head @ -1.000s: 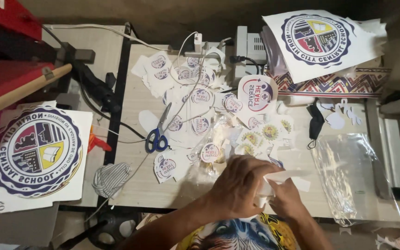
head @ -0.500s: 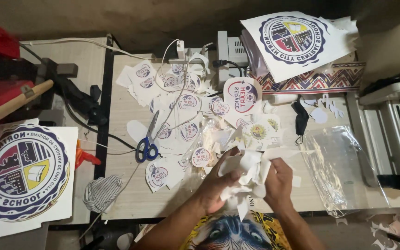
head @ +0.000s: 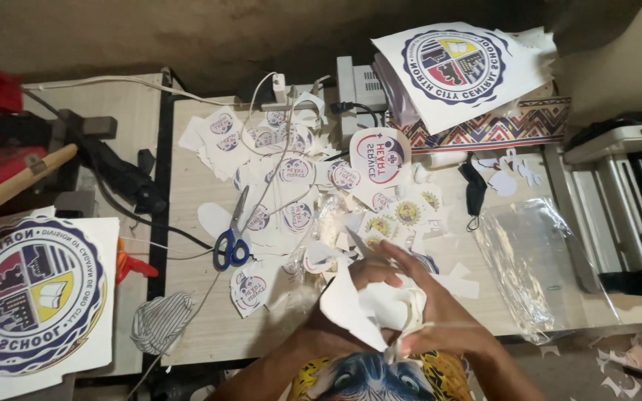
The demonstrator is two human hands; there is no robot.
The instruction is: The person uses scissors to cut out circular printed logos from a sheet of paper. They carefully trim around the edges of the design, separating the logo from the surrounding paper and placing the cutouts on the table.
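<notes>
Head view: at 6 o'clock on the counter [head: 202, 319], the left hand [head: 351, 312] and right hand [head: 440, 315] meet, each grip clenched on a crumpled bunch of white paper offcuts [head: 373, 304]. Blue-handled scissors [head: 232, 241] lie at 9 o'clock from them, round printed stickers [head: 295, 171] scattered at 11, a clear plastic bag [head: 536, 260] at 3.

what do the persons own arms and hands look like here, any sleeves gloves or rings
Both forearms are bare up to the bottom edge of the picture, with no sleeves showing. The left hand and the right hand wear no gloves. No ring, watch or bracelet can be made out, though paper hides parts of the fingers. Between the arms shows a garment printed in blue and white with yellow, black-spotted patches.
</notes>
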